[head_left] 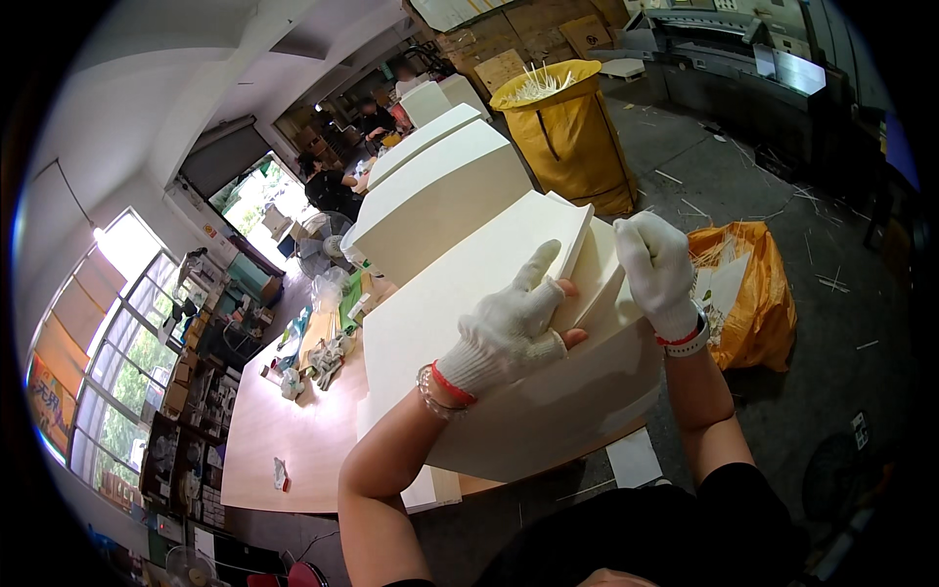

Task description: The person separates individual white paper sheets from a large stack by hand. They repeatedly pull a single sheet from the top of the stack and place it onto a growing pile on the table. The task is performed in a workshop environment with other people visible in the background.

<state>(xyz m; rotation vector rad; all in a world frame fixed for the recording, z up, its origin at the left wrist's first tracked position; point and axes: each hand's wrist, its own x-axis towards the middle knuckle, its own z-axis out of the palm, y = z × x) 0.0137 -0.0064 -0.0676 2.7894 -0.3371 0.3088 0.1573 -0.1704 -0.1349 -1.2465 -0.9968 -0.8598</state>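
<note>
A tall stack of white boards (460, 284) stands in front of me, with a few narrower white pieces (597, 256) lying at its right edge. My left hand (511, 328), in a white knit glove with some fingertips bare, rests on top of the stack. Its fingers are spread, and the index finger stretches along the edge of the pieces. Beside them, at the stack's right side, my right hand (653, 266) is closed in a fist in a similar glove. Whatever sits inside that fist, if anything, is hidden.
More white board stacks (440, 186) stand beyond mine. To the right are a tall yellow sack (567, 137) full of white offcuts and an orange bag (758, 303) of scraps. A pale wooden table (293, 440) holds rags and gloves. People (333, 186) sit farther back.
</note>
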